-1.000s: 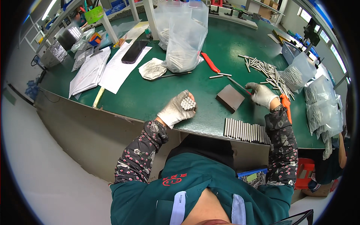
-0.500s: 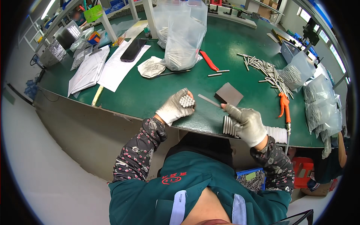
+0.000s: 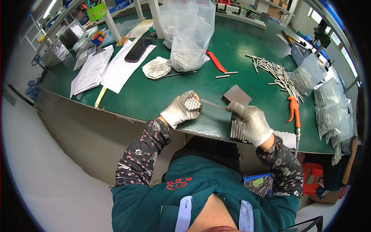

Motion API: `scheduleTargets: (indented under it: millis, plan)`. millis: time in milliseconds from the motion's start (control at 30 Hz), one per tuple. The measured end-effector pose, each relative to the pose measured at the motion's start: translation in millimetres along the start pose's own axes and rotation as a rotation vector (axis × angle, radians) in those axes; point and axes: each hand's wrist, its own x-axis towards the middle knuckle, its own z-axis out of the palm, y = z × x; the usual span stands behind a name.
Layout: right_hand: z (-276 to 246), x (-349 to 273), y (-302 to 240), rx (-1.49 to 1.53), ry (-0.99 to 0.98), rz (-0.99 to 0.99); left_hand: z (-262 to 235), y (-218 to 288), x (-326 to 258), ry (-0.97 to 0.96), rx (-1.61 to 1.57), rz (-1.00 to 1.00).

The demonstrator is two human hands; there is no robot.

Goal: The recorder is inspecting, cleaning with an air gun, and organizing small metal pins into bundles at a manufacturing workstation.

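Note:
My gloved left hand (image 3: pixel 178 110) is closed round a bundle of metal pins (image 3: pixel 192 103), their round ends facing up and to the right. In my gloved right hand (image 3: pixel 250 120) a thin flat metal strip (image 3: pixel 213 104) is pinched, its free tip close beside the bundle's ends. Behind the right hand a dark square block (image 3: pixel 236 95) lies on the green table (image 3: pixel 154 96). A row of metal pins (image 3: pixel 285 138) lines the table's front edge, partly hidden under that hand.
Loose pins (image 3: pixel 276 74) form a heap at the right, near an orange air gun (image 3: pixel 294 112). Bags of pins (image 3: pixel 189 46) stand at the back. A red-handled tool (image 3: pixel 217 62), a phone (image 3: pixel 138 50) and papers (image 3: pixel 91 71) lie about. A blue bin (image 3: pixel 259 185) sits below the edge.
My right hand has shifted slightly left, bringing the strip's tip nearer the pin bundle. The left hand stays in about the same place, still holding the pins.

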Motion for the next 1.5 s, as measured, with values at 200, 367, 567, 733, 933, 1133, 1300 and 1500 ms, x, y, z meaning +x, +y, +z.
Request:
scheduleTargets:
  millis: [200,367,567,733,933,1133,1300,1500]
  plan:
    - [-15,27,14,0.143,0.004,0.062,-1,-3,0,-0.022,-0.025,-0.005]
    - [-2,41,34,0.064,-0.102,-0.045,-1,-4,0,-0.011,0.007,0.01]
    - [3,28,11,0.001,-0.187,0.183,2,-2,-3,0.045,0.012,0.01]
    - [4,26,3,-0.076,-0.212,0.241,-1,-4,0,0.006,0.12,0.027]
    - [3,29,7,-0.095,-0.226,0.199,1,-1,2,0.016,0.108,0.012]
    - [-6,23,24,-0.178,-0.169,0.157,-1,-1,0,-0.013,0.016,-0.025]
    - [-2,29,14,-0.03,-0.135,0.155,4,6,-2,0.028,-0.043,-0.042]
    - [11,28,18,-0.033,-0.2,0.142,-1,0,1,0.0,0.156,-0.014]
